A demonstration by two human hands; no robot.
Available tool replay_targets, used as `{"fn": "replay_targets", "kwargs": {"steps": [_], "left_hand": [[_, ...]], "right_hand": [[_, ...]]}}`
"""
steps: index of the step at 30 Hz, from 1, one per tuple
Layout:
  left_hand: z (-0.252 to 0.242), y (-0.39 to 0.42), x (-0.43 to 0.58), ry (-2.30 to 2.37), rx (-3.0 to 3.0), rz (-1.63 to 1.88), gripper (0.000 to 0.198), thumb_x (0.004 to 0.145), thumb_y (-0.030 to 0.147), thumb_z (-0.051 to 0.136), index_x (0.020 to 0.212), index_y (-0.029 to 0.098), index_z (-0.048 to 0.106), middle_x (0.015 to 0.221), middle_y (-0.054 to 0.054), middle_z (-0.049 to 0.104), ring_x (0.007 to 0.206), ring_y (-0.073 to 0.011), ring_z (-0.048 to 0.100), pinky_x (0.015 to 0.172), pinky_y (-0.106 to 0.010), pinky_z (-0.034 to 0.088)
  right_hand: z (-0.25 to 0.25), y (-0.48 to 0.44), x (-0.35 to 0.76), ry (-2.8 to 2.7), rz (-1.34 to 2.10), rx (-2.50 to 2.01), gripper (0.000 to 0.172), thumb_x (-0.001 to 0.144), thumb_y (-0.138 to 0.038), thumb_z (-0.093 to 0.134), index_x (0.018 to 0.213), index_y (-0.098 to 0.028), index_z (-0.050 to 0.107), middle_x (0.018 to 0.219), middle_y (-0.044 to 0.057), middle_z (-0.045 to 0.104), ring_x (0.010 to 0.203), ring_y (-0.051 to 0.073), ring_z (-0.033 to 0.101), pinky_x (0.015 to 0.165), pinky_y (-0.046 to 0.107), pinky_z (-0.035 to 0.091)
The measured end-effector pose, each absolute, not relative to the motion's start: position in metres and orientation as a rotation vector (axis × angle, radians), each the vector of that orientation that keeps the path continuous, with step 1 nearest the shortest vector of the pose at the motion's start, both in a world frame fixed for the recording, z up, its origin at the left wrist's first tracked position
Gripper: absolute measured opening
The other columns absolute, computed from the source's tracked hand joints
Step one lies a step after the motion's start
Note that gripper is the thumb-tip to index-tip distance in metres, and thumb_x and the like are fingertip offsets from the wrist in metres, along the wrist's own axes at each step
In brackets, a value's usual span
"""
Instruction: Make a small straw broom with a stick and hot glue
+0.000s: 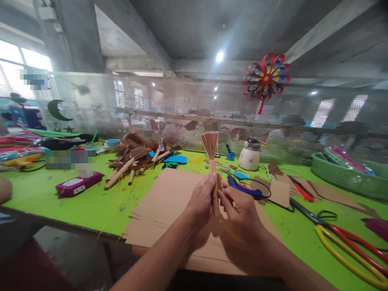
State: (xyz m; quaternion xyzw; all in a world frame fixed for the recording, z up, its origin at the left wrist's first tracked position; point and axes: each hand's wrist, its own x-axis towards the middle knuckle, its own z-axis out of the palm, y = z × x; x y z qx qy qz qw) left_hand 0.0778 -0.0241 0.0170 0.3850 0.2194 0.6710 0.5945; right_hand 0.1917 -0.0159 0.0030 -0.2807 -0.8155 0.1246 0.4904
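Upright in front of me stands a pleated brown paper fan point(210, 146) on a rolled cardboard handle. My left hand point(200, 199) is closed around this handle, thumb on the front. From the right, my right hand point(242, 205) pinches close against the handle's side; what lies between its fingertips is hidden. A faint yellow strand trails below the right hand. Under both hands lie flat brown cardboard sheets point(163, 198). A dark blue glue gun point(247, 190) rests just beyond my right hand.
Large scissors point(342, 238) and a red utility knife point(303, 192) lie at right, near a green basket point(342, 171). A cream jug point(249, 155) stands behind. At left are a pile of brown paper fans point(133, 157) and a purple tissue pack point(79, 185). Mesh point(176, 97) closes the back.
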Motion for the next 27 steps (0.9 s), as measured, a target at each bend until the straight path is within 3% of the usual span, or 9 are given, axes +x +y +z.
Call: {"fn": "replay_targets", "kwargs": {"steps": [9,14,27], "left_hand": [[0.016,-0.027,0.082,0.567,0.909,1.619,0.035,0.073,0.043,0.069,0.088,0.014,0.058,0.067,0.002,0.057,0.058,-0.0082,0.051,0.055,-0.019,0.041],[0.014,-0.025,0.084,0.593,0.992,1.656,0.032,0.076,0.045,0.065,0.080,0.015,0.053,0.064,0.003,0.053,0.055,-0.0075,0.048,0.053,-0.019,0.038],[0.018,-0.033,0.081,0.554,1.145,1.585,0.029,0.083,0.045,0.057,0.081,0.018,0.050,0.070,0.002,0.054,0.053,-0.0068,0.048,0.053,-0.020,0.041]], "right_hand": [[-0.003,-0.015,0.191,-2.054,0.042,-0.616,0.022,0.092,-0.017,0.038,0.074,-0.019,0.050,0.073,0.005,0.057,0.065,0.016,0.051,0.063,0.027,0.039],[-0.005,-0.017,0.190,-2.051,-0.149,-0.617,0.023,0.093,-0.016,0.035,0.074,-0.020,0.048,0.073,0.006,0.057,0.068,0.017,0.052,0.063,0.029,0.038],[-0.004,-0.028,0.191,-2.070,-0.099,-0.685,0.014,0.091,-0.025,0.045,0.082,-0.019,0.051,0.085,0.009,0.059,0.079,0.022,0.053,0.068,0.033,0.039]]}}
